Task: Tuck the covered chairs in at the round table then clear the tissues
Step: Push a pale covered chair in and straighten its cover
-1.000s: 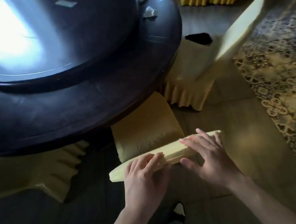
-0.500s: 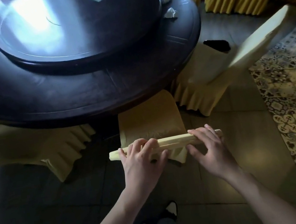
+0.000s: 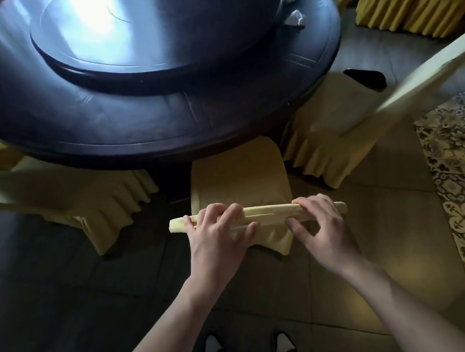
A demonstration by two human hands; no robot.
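On the left, a covered chair (image 3: 55,197) sits with its seat partly under the round worktop (image 3: 156,127), though it looks angled rather than squared up. In the middle, my left hand (image 3: 219,235) is wrapped over the top rail of the chair in front of me (image 3: 238,181), fingers curled across it and thumb underneath, and my right hand (image 3: 321,222) rests on the same rail just beside it, fingers over the top and thumb loose below. This chair's seat already reaches under the near edge of the worktop, so I judge it close to tucked. To the right, another covered chair (image 3: 338,122) stands turned at an angle with a dark object (image 3: 367,80) lying on its seat; it looks in need of straightening. On the far right of the worktop, two crumpled tissues (image 3: 296,18) lie by the raised turntable (image 3: 158,26), untouched, so clearing them is not yet done.
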